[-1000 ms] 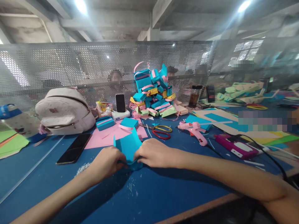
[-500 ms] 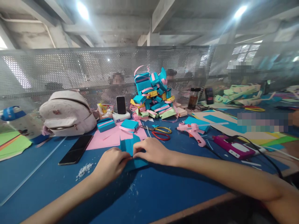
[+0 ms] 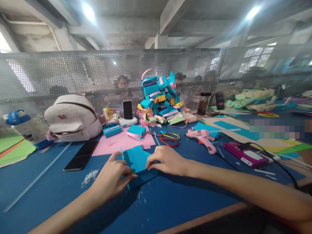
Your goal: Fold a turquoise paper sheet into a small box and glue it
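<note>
A partly folded blue paper box [image 3: 136, 159] sits on the blue table before me, its flaps standing up. My left hand [image 3: 116, 174] grips its left side, thumb and fingers closed on the paper edge. On the opposite side my right hand [image 3: 167, 160] pinches the right edge. Behind the box lie pink paper sheets [image 3: 109, 146], bearing a blue paper box with a pink strip [image 3: 136, 131]. Another blue box [image 3: 112, 130] stands to its left. Scissors [image 3: 168, 139] with red and yellow handles and a pink glue gun [image 3: 202, 139] lie beyond my right hand.
A pile of small paper boxes [image 3: 159, 104] rises against the perforated metal screen [image 3: 97, 68]. To the left are a white backpack [image 3: 73, 120], a phone [image 3: 81, 155] and a bottle [image 3: 28, 130]. A purple device [image 3: 245, 153] with cables lies right; people are behind the screen.
The blue paper has opened out between my hands, showing more of its inside. My left hand has moved slightly left and down, and my right hand slightly right.
</note>
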`<state>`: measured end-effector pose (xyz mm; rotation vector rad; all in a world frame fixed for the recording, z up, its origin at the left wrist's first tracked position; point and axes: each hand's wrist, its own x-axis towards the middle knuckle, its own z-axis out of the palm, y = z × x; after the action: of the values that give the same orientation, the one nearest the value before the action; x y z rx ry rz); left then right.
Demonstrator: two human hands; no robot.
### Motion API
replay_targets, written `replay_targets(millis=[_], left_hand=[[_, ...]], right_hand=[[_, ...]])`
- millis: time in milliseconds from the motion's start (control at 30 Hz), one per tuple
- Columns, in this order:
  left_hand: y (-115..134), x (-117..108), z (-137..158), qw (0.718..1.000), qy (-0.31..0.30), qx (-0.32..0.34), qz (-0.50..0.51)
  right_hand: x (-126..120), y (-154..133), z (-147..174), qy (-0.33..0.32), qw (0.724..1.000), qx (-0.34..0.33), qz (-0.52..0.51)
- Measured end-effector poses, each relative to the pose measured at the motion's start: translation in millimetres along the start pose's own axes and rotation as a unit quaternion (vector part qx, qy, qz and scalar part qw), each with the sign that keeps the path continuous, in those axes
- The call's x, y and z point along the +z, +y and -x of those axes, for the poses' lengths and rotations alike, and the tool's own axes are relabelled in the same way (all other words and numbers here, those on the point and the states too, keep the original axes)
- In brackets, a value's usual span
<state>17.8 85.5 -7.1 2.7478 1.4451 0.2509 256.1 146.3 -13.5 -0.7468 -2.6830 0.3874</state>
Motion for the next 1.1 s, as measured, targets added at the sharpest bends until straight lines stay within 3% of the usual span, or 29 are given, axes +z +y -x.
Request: replay_targets(millis=[367, 700, 900, 1100], left_hand=[[4, 14, -17, 0.997, 0.044, 0.013, 0.056], [10, 27, -20, 0.998, 0.021, 0.054, 0.036], [9, 18, -26, 0.997, -0.015, 0.070, 0.036], [-12, 9, -25, 0.997, -0.022, 0.069, 0.022]], right_hand=[[-3, -8, -10, -0.037, 0.993, -0.065, 0.092], [-5, -6, -11, -0.099, 0.973, -0.134, 0.160], [4, -8, -15, -0.121, 0.971, -0.134, 0.159], [3, 1, -14, -0.114, 0.971, -0.160, 0.140]])
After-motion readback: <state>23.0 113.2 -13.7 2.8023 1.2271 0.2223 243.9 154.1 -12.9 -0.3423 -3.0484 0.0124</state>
